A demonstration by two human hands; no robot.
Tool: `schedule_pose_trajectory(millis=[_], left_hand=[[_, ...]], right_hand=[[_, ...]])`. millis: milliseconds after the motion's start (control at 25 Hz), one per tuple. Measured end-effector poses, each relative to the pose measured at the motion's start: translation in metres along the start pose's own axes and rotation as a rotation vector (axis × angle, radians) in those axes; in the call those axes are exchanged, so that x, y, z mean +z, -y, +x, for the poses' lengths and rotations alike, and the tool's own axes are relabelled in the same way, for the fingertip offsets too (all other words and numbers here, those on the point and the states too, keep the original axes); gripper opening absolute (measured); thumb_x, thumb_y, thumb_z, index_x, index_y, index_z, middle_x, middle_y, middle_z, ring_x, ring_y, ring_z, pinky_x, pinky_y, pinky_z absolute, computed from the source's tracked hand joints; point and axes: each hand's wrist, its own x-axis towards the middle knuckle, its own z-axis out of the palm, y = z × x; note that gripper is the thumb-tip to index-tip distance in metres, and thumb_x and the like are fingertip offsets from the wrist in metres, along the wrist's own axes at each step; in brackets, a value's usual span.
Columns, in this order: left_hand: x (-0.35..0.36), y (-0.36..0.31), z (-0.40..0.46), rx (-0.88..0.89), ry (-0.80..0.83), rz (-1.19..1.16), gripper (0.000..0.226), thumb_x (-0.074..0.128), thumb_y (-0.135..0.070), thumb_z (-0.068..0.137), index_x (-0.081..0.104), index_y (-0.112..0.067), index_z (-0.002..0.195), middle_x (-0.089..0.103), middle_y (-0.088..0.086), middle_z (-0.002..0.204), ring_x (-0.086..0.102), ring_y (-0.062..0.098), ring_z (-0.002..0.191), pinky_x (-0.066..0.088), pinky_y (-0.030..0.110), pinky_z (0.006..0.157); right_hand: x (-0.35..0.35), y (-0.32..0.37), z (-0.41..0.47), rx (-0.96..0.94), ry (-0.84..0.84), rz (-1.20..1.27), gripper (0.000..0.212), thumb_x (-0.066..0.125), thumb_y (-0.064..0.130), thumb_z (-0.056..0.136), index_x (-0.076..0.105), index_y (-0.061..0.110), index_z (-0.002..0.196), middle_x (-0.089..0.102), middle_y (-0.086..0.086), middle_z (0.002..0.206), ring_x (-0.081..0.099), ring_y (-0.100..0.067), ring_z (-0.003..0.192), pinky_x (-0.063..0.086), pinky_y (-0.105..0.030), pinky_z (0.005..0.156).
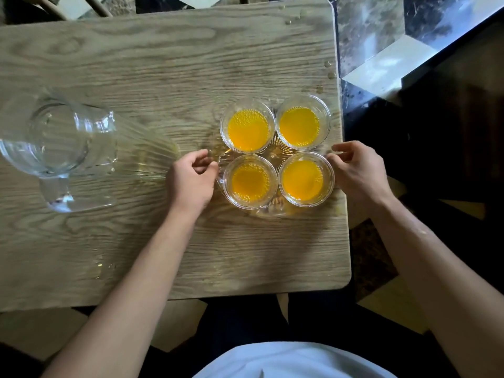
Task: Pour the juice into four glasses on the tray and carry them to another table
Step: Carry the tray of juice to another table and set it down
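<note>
Wood-grain table [163, 64] fills my view from above, with marble floor tiles [381, 36] past its right edge. Nearest me, both bare forearms reach forward from the bottom of the frame. My left hand [191, 178] rests on the table with its fingers curled, pinching the left rim of a clear glass tray [275, 152]. My right hand [360, 170] mirrors it, fingers bent and touching the tray's right rim; I cannot tell how firmly it grips. Between the hands, on the tray, stand four glasses [251, 181] of orange juice [301, 180], two near and two far, rims almost touching. The tray sits close to the table's right edge. Farther left, well apart, stands a clear glass pitcher [60, 148], seemingly empty.
</note>
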Motion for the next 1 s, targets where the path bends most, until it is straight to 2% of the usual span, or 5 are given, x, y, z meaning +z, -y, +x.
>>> schedule_pose_trajectory(millis=[120,280,560,760,1000], left_hand=[[0.003,-0.002,0.002,-0.024,-0.019,0.024,0.039,0.077,-0.011,0.091,0.070,-0.005,0.129,0.072,0.000,0.099,0.068,0.011,0.086,0.053,0.019,0.082],[0.008,-0.007,0.004,0.002,-0.007,0.117,0.037,0.079,-0.014,0.090,0.072,-0.003,0.125,0.070,0.003,0.092,0.068,0.020,0.083,0.059,0.033,0.088],[0.011,-0.009,0.012,-0.061,-0.045,0.190,0.027,0.081,-0.017,0.088,0.078,-0.010,0.114,0.078,0.007,0.097,0.074,0.024,0.090,0.060,0.035,0.090],[0.013,-0.012,0.016,-0.117,-0.058,0.193,0.019,0.080,-0.014,0.088,0.079,-0.011,0.107,0.073,0.002,0.088,0.072,0.021,0.088,0.053,0.025,0.083],[0.011,-0.019,0.022,-0.158,-0.030,0.232,0.012,0.080,-0.012,0.087,0.081,-0.010,0.099,0.081,0.009,0.102,0.075,0.020,0.087,0.057,0.019,0.077]], right_hand=[[0.000,0.000,0.003,0.016,-0.015,-0.003,0.018,0.069,0.033,0.093,0.078,0.019,0.102,0.066,0.019,0.077,0.064,0.008,0.068,0.055,-0.014,0.063],[-0.001,0.001,0.004,0.028,-0.022,0.018,0.006,0.074,0.028,0.091,0.076,0.023,0.089,0.067,0.019,0.073,0.060,0.018,0.057,0.043,-0.001,0.046],[0.001,0.002,0.003,0.035,-0.052,0.026,0.008,0.077,0.024,0.088,0.079,0.017,0.091,0.070,0.014,0.074,0.069,-0.003,0.067,0.061,-0.027,0.063],[-0.001,0.011,0.002,0.070,-0.055,-0.002,0.021,0.075,0.018,0.085,0.072,0.024,0.065,0.071,0.009,0.063,0.067,-0.002,0.048,0.054,-0.017,0.042],[-0.007,0.022,0.004,0.098,0.003,-0.066,0.014,0.070,0.014,0.082,0.079,0.010,0.071,0.072,0.002,0.060,0.069,-0.007,0.055,0.063,-0.026,0.060]])
